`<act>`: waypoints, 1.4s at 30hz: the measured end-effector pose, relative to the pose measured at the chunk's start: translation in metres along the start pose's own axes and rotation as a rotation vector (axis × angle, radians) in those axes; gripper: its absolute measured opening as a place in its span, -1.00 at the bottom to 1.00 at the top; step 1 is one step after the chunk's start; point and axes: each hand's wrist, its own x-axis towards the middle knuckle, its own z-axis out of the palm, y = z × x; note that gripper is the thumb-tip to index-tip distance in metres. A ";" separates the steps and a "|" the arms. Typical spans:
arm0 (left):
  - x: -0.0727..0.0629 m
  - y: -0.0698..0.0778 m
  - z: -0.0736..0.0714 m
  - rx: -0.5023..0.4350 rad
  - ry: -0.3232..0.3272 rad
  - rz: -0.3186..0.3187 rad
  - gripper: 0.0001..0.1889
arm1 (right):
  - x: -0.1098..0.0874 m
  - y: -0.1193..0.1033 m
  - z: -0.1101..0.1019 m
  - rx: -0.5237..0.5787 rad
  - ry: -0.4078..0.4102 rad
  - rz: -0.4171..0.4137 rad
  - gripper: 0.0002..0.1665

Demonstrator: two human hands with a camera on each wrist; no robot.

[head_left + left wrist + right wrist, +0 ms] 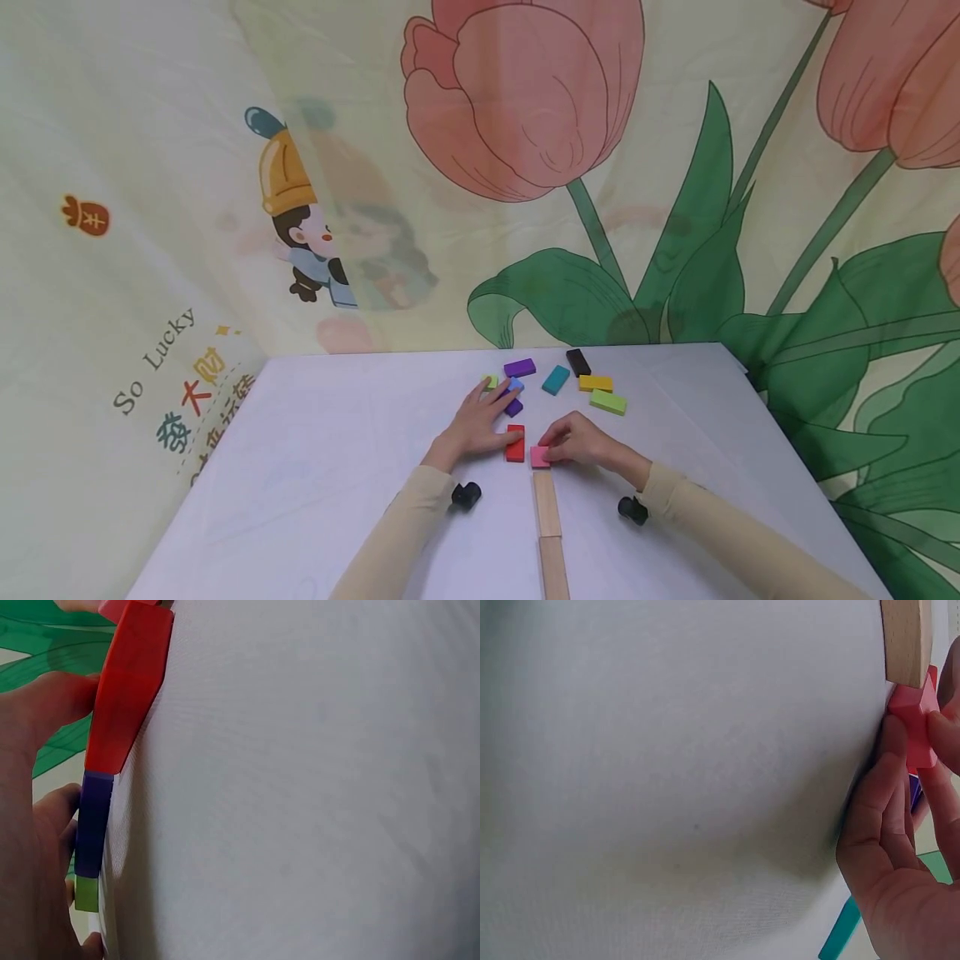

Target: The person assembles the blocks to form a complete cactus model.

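Note:
My right hand pinches a pink block between thumb and fingers, at the far end of a row of plain wooden blocks. In the right wrist view the pink block sits right at the end of the wooden block. My left hand lies spread over the table, its thumb at the red block just left of the pink one. Under its outstretched fingers are a purple block, a blue block and a light green block, partly covered.
Beyond the hands lie another purple block, a teal block, a black block, a yellow block and a lime green block. The white table ends at a printed cloth backdrop.

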 end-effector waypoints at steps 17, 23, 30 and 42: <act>-0.001 0.003 -0.002 0.007 -0.013 -0.011 -0.16 | -0.002 0.000 0.003 -0.046 -0.049 -0.008 -0.77; 0.000 0.003 -0.003 -0.004 -0.006 -0.009 -0.16 | -0.007 -0.004 0.001 -0.102 -0.109 -0.048 -0.46; 0.001 0.001 -0.002 -0.002 -0.004 -0.015 -0.16 | -0.012 -0.006 0.007 -0.219 -0.124 -0.072 -0.32; 0.000 0.001 0.001 0.003 -0.003 -0.020 -0.16 | -0.015 -0.008 0.010 -0.206 -0.109 -0.077 -0.35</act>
